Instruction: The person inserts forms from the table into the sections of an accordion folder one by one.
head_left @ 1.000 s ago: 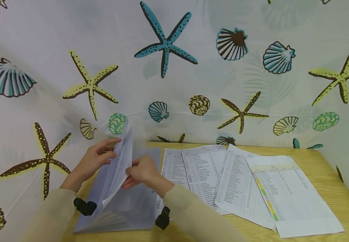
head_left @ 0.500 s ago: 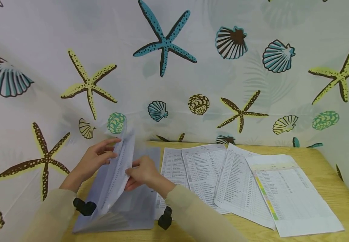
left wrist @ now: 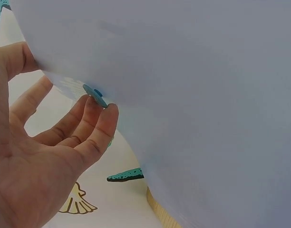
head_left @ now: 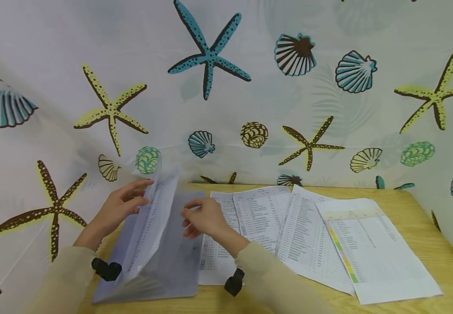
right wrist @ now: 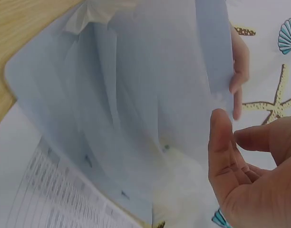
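Observation:
A translucent bluish plastic document folder (head_left: 181, 268) lies on the table at the left, its front cover raised. My left hand (head_left: 116, 209) grips the raised cover by its edge. In the left wrist view, its fingertips touch a blue snap button (left wrist: 95, 95) on that edge. A printed sheet (head_left: 159, 213) stands slanted inside the folder, against the cover. My right hand (head_left: 207, 218) hovers over the folder's right side, apart from the sheet, fingers loosely bent. In the right wrist view, the folder's inner pockets (right wrist: 102, 95) gape beside my right hand (right wrist: 259, 166), which holds nothing.
Several printed sheets (head_left: 313, 244) overlap in a fan on the wooden table (head_left: 415, 222), right of the folder. The rightmost sheet (head_left: 387, 253) has a coloured strip down its side. Behind hangs a white curtain (head_left: 258, 96) printed with starfish and shells.
My right hand has let go of the printed sheet in the folder and moved off to the right. The left hand keeps its grip on the cover. The head view has shifted slightly.

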`<control>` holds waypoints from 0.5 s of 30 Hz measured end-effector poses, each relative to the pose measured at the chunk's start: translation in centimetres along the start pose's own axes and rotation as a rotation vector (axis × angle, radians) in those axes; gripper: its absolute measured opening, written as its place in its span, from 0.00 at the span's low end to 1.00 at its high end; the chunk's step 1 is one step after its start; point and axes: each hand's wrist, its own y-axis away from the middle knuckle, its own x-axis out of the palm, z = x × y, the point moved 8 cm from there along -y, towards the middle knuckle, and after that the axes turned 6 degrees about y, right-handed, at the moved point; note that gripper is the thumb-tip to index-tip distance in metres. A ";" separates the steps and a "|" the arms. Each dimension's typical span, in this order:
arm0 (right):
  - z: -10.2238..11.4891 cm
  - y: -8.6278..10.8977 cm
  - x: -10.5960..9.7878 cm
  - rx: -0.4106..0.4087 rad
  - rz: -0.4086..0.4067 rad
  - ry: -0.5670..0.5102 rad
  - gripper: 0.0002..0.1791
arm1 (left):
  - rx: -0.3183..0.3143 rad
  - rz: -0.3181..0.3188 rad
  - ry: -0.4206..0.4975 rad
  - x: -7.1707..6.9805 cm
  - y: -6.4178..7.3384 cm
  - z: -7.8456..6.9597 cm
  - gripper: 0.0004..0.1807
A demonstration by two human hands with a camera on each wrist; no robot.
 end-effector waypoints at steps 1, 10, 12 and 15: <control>-0.1 0.2 -0.7 -0.009 -0.013 0.018 0.18 | -0.001 0.002 0.000 0.0 0.0 0.0 0.29; -1.8 1.8 -6.9 -0.045 -0.108 0.143 0.18 | -0.010 0.009 -0.015 0.2 -0.3 0.2 0.29; -2.3 2.1 -8.2 -0.046 -0.134 0.179 0.18 | -0.014 0.007 -0.020 0.2 -0.3 0.3 0.29; -3.0 2.5 -10.3 -0.036 -0.188 0.230 0.18 | -0.017 0.010 -0.018 0.3 -0.3 0.3 0.29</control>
